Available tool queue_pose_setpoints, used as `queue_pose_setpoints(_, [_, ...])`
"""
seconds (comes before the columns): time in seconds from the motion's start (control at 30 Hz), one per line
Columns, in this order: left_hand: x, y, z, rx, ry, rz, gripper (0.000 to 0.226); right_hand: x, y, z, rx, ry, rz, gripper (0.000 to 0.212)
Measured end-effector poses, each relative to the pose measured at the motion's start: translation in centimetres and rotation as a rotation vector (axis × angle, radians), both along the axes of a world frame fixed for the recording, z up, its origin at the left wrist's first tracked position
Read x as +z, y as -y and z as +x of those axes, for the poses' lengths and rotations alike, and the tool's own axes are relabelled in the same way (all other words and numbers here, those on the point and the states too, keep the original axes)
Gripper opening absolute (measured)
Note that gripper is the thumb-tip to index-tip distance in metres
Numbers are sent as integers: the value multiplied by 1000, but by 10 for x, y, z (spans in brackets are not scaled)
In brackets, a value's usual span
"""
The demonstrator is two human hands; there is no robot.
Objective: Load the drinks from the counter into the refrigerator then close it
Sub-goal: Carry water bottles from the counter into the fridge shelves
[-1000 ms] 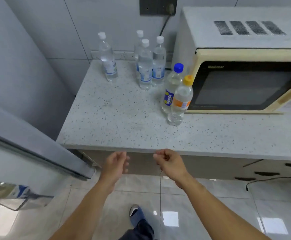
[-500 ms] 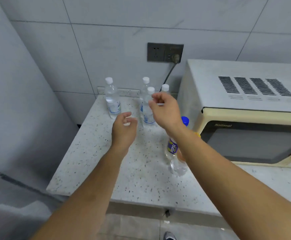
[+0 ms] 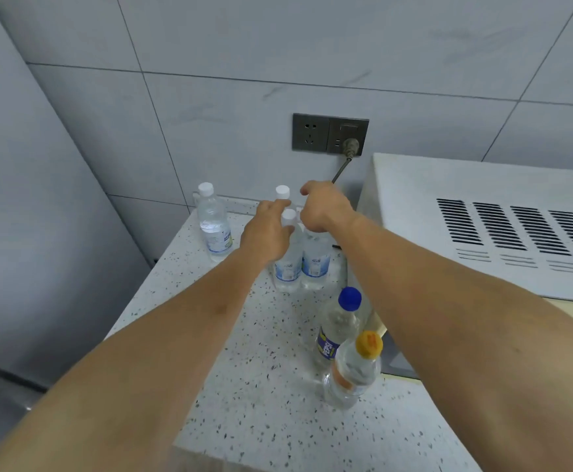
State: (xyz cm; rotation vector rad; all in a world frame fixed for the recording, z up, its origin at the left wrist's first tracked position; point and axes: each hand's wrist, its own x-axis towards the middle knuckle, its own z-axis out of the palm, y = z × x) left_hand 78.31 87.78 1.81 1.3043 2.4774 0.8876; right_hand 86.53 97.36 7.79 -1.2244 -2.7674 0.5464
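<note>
Grey wall tiles back a speckled white table, and a cream microwave stands on its right part, plugged into a dark wall socket. Six bottles stand upright on the table, all left of the microwave. Farthest left of it is a lone white-capped water bottle. Nearer the microwave's back corner stands a cluster of three white-capped water bottles; the front one has the left hand curled round its neck just under the cap, so that grip is closed on it. The right hand covers the top of the bottle beside it, fingers bent down over the hidden cap; whether that grip has actually closed on it cannot be told. Behind them rises the cap of the third bottle. By the microwave's front corner stand a blue-capped Pepsi bottle and, just in front of it, an orange-capped bottle.
</note>
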Motion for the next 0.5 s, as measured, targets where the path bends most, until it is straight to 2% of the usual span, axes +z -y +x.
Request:
queue_pose_setpoints(0.13, [-4, 6, 0, -72, 32, -17, 51, -13, -7, -1, 58, 207, 99, 36])
queue_pose_setpoints(0.27, [-10, 26, 5, -31, 2, 70, 26, -18, -2, 4, 66, 247, 112, 14])
queue_pose_setpoints(0.4, [-23, 56, 10, 60, 59, 162, 29, -23, 9, 8, 92, 259, 166, 19])
queue_pose_setpoints(0.5, [-30, 83, 14, 172, 128, 201, 26, -22, 24, 7, 129, 301, 192, 5])
